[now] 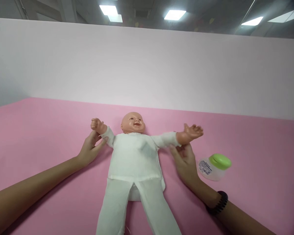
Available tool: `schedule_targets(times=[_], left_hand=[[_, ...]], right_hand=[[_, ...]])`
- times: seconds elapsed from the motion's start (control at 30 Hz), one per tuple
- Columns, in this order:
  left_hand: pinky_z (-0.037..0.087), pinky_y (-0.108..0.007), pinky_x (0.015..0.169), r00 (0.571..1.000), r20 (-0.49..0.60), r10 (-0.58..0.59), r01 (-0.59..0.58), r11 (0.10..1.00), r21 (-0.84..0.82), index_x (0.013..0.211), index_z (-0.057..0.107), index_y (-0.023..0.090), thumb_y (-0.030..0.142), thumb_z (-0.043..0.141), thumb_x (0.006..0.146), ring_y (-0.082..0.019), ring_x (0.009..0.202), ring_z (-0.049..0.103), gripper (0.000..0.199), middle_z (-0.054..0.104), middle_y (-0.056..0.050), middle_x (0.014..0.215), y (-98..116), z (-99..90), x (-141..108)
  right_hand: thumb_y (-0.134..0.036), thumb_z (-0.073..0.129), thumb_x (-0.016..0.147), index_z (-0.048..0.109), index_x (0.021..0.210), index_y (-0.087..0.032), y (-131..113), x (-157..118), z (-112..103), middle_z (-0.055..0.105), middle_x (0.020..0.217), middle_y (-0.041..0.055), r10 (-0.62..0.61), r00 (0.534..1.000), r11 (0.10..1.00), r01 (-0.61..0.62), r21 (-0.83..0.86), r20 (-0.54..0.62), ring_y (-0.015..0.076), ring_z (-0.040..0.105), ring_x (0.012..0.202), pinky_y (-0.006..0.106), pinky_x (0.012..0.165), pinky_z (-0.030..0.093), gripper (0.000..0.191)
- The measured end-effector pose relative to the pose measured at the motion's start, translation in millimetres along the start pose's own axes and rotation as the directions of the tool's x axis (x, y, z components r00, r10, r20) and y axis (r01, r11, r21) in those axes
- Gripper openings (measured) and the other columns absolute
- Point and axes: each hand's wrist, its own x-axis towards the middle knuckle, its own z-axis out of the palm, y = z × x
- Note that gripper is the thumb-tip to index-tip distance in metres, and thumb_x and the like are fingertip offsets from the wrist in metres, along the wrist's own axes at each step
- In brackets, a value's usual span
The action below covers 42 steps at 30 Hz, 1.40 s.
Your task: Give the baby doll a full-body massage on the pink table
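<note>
A baby doll (136, 156) with a bare plastic head and a white cloth body lies face up on the pink surface, its arms spread out and its legs toward me. My left hand (91, 148) grips the doll's arm at the left, near the wrist, with thumb and fingers around the sleeve. At the other side my right hand (185, 160) holds the doll's other arm from below, close to the sleeve's end. Some of my right fingertips are hidden behind that arm.
A clear bottle with a green cap (220, 161) lies just right of my right hand. Behind the doll, a white wall panel (147, 68) rises from the far edge of the pink tabletop (51, 130).
</note>
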Motion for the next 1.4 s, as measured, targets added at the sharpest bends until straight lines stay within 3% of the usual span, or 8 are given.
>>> schedule_targets(times=[0.2, 0.3, 0.5, 0.63, 0.9, 1.13, 1.27, 1.4], left_hand=[[0.040, -0.051, 0.116, 0.774, 0.380, 0.506, -0.612, 0.751, 0.248, 0.139, 0.056, 0.026, 0.021, 0.050, 0.100, -0.027, 0.135, 0.051, 0.040, 0.062, -0.014, 0.133, -3.9, 6.1, -7.1], [0.039, -0.051, 0.117, 0.770, 0.373, 0.518, -0.621, 0.743, 0.250, 0.144, 0.051, 0.029, 0.017, 0.045, 0.101, -0.026, 0.139, 0.046, 0.046, 0.058, -0.013, 0.138, -2.9, 7.5, -8.0], [0.041, -0.051, 0.116, 0.992, 0.123, -0.003, 0.000, 1.000, 0.023, 0.152, 0.034, 0.024, 0.041, 0.049, 0.101, -0.030, 0.140, 0.046, 0.055, 0.046, -0.016, 0.151, -3.3, 4.7, 0.4], [0.049, -0.046, 0.109, 0.869, 0.160, -0.467, 0.490, 0.774, -0.401, 0.128, 0.051, 0.012, 0.048, 0.047, 0.101, -0.029, 0.125, 0.060, 0.045, 0.061, -0.020, 0.134, -12.1, -3.2, 13.0], [0.047, -0.046, 0.112, 0.861, 0.145, -0.487, 0.490, 0.718, -0.495, 0.128, 0.047, 0.016, 0.041, 0.059, 0.097, -0.027, 0.125, 0.060, 0.042, 0.061, -0.017, 0.134, -9.4, -5.1, 10.7], [0.048, -0.046, 0.110, 0.998, -0.058, -0.019, 0.015, 0.998, -0.062, 0.157, 0.009, 0.035, 0.029, 0.053, 0.101, -0.025, 0.137, 0.049, 0.072, 0.041, -0.013, 0.154, -5.5, 2.0, -5.9], [0.043, -0.048, 0.114, 0.814, 0.301, 0.497, -0.568, 0.790, 0.231, 0.151, 0.039, 0.032, 0.010, 0.056, 0.095, -0.030, 0.143, 0.041, 0.063, 0.046, -0.012, 0.151, -5.6, 7.7, -14.0], [0.045, -0.047, 0.112, 0.727, 0.388, 0.566, -0.682, 0.660, 0.316, 0.149, 0.045, 0.031, 0.004, 0.054, 0.094, -0.031, 0.147, 0.035, 0.062, 0.042, -0.013, 0.153, -4.7, 9.6, -16.9]], right_hand=[[-0.016, 0.044, 0.098, 0.049, 0.146, -0.031, 1.0, -8.6, -0.5, 0.041, 0.156, 0.0065, -0.400, 0.747, 0.784, 0.579, -0.225, 0.531, 0.0252, 0.036, 0.147, 0.052, 0.120, 0.037, 0.051], [-0.015, 0.042, 0.098, 0.047, 0.147, -0.031, 0.3, -8.7, -0.4, 0.039, 0.157, 0.0064, -0.392, 0.754, 0.785, 0.573, -0.236, 0.527, 0.0247, 0.034, 0.148, 0.052, 0.120, 0.035, 0.052], [-0.037, 0.056, 0.096, 0.047, 0.136, -0.028, 2.2, 1.0, 2.0, 0.059, 0.135, 0.0082, 0.076, 0.995, 0.994, -0.080, 0.070, 0.070, 0.0239, 0.057, 0.129, 0.046, 0.108, 0.052, 0.042], [-0.038, 0.062, 0.087, 0.055, 0.109, -0.025, 12.4, 14.4, -3.0, 0.067, 0.113, 0.0057, 0.544, 0.839, 0.737, -0.472, 0.485, -0.011, 0.0235, 0.067, 0.111, 0.044, 0.098, 0.060, 0.027], [-0.042, 0.074, 0.082, 0.055, 0.118, -0.027, 1.8, 11.7, -2.1, 0.068, 0.116, 0.0038, 0.558, 0.829, 0.703, -0.464, 0.539, -0.015, 0.0218, 0.067, 0.112, 0.042, 0.097, 0.060, 0.043], [-0.028, 0.065, 0.093, 0.027, 0.153, -0.036, -2.7, -3.0, 1.3, 0.053, 0.142, 0.0073, -0.089, 0.994, 0.996, 0.090, 0.012, -0.065, 0.0225, 0.059, 0.126, 0.044, 0.102, 0.056, 0.071], [-0.008, 0.052, 0.094, 0.039, 0.149, -0.040, 3.8, -11.0, 0.8, 0.052, 0.144, 0.0072, -0.522, 0.763, 0.741, 0.627, -0.240, 0.381, 0.0250, 0.050, 0.136, 0.052, 0.107, 0.050, 0.065], [-0.002, 0.048, 0.093, 0.045, 0.146, -0.039, 2.3, -14.0, 1.7, 0.043, 0.149, 0.0093, -0.574, 0.651, 0.585, 0.750, -0.308, 0.496, 0.0283, 0.041, 0.143, 0.055, 0.108, 0.048, 0.066]])
